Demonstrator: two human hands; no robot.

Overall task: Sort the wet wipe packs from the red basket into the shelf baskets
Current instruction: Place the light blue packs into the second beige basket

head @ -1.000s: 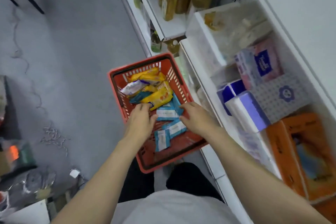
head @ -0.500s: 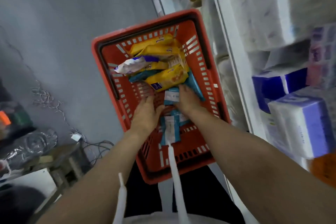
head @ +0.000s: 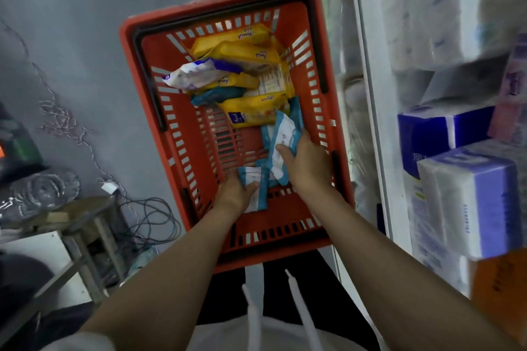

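A red basket (head: 148, 71) stands on the floor in front of me beside the white shelf. Several yellow wipe packs (head: 251, 111), a white and purple pack (head: 196, 74) and a dark teal pack (head: 216, 94) lie heaped at its far end. My right hand (head: 308, 165) grips a blue and white wipe pack (head: 285, 134) near the basket's right wall. My left hand (head: 233, 194) holds another blue and white pack (head: 255, 179) at the basket's near end. More blue packs lie between the two hands.
The white shelf edge (head: 370, 94) runs along the basket's right side, with blue and purple tissue packs (head: 467, 194) and an orange box (head: 499, 293) stacked on it. Cables (head: 148, 219) and a small stool (head: 82, 216) sit on the grey floor to the left.
My view has dropped closer to the basket. Both hands went from lying over the blue packs to gripping one each, and the right hand's pack is lifted off the pile.
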